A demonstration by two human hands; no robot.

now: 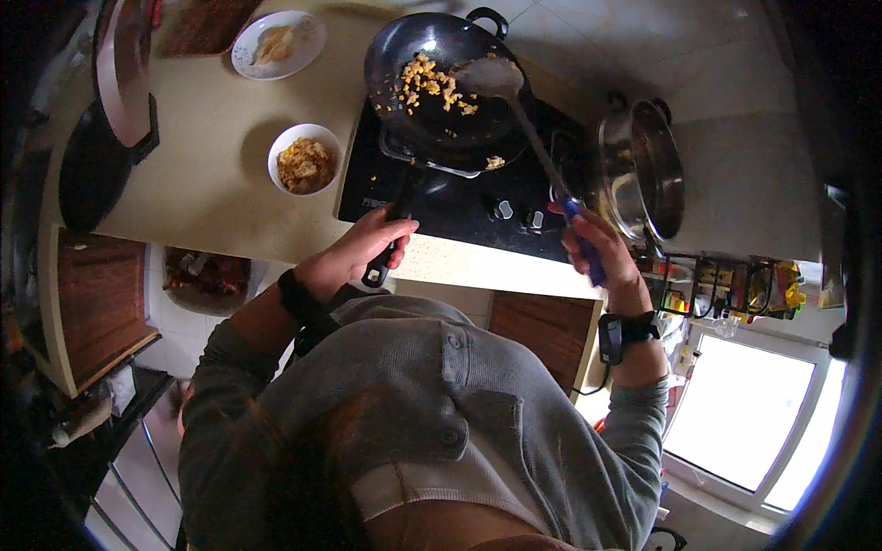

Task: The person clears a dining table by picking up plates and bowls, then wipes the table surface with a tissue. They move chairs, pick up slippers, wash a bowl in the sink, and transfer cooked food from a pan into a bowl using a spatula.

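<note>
My left hand (375, 241) grips the black handle of a dark wok (420, 134), which is over a black gas cooktop (455, 206). In my right hand (599, 244) is the blue handle of a metal spatula (534, 131); its blade lies over the wok's right side. Yellow and pale bits of cooked food (431, 79), perhaps fried rice with corn or egg, are scattered in the wok, with a small clump by its near rim. To the left of the cooktop, a white bowl (274, 162) holds a mound of similar food.
A white plate (310, 55) with a pale piece of food stands at the back left of the counter (200, 138). Right of the cooktop is a stainless steel pot (623, 172), seen tilted. A wire rack (696, 282) with bottles and packets is farther right. A bin (207, 296) sits below the counter.
</note>
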